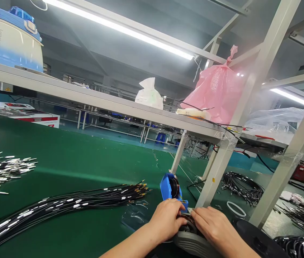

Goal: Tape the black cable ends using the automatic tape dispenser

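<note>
Both hands meet at the near edge of the green counter (68, 161), just in front of the blue tape dispenser (170, 188), which serves as the landmark here. The left hand (166, 218) curls its fingers down over a small dark coil of wire (186, 223), and the right hand (214, 226) comes in from the other side, fingertips pinched together on the same coil. The two hands touch at the thumbs, so the coil is clamped between them; most of it is hidden under the fingers. It lies on a grey rounded base (192, 242) directly below the dispenser, seemingly a rest that keeps the work steady and close to the tape.

Left of the dispenser, a long bundle of black cables (68, 204) lies fanned across the counter with its gold tips pointing toward the dispenser, within easy reach of the left hand. Further left sits a loose heap of silver-tipped pieces (4, 166). Right of the dispenser, past the white frame post (223, 157), lie a white ring (235, 209) and more coiled black cables (242, 186). Above the dispenser, the shelf (100, 98) carries a pink bag (216, 89) and a white bag (149, 95).
</note>
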Available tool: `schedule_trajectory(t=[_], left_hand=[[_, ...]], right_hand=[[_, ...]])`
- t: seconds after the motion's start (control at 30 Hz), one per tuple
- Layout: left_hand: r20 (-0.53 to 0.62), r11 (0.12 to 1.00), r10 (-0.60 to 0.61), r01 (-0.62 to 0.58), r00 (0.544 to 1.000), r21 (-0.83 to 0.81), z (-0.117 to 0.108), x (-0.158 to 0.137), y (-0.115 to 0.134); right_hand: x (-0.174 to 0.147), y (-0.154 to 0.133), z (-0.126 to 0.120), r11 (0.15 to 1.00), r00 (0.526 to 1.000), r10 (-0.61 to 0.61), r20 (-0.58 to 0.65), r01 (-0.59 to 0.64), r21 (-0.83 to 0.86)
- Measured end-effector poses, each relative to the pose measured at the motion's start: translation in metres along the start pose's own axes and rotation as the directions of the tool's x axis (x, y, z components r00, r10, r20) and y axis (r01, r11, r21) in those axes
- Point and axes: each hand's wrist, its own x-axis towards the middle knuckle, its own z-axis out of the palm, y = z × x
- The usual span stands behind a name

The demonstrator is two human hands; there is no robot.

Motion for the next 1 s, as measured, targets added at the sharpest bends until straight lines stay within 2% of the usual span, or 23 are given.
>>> schedule_trajectory(t=[0.3,0.43,0.57,0.67,0.83,0.9,1.0], left_hand=[[0.022,0.997,-0.036,0.037,0.999,-0.061,0.012,0.01,0.015],[0.074,0.984,-0.05,0.061,0.996,-0.167,0.015,0.015,0.019],[0.145,0.935,-0.08,0.125,0.986,-0.333,0.011,0.024,0.021],[0.159,0.914,-0.084,0.14,0.984,-0.382,0.01,0.033,0.023],[0.267,0.852,-0.083,0.207,0.96,-0.48,0.016,0.046,0.026],[0.294,0.821,-0.087,0.236,0.952,-0.52,0.018,0.049,0.027],[0.309,0.779,-0.092,0.262,0.947,-0.57,0.02,0.051,0.027]], right_hand=[[0.002,0.017,-0.014,0.997,0.999,-0.052,0.006,0.052,-0.056],[-0.006,0.024,-0.021,0.994,0.997,-0.063,0.053,0.067,-0.084],[-0.015,0.026,-0.023,0.994,0.998,-0.048,0.034,0.051,-0.092],[-0.02,0.027,-0.023,0.996,0.999,-0.043,0.005,0.043,-0.077],[-0.025,0.027,-0.021,0.997,0.999,-0.003,0.051,0.007,-0.078],[-0.025,0.027,-0.021,0.997,1.0,-0.009,0.025,0.011,-0.073],[-0.027,0.027,-0.024,0.997,0.996,0.07,0.045,-0.069,-0.031]])
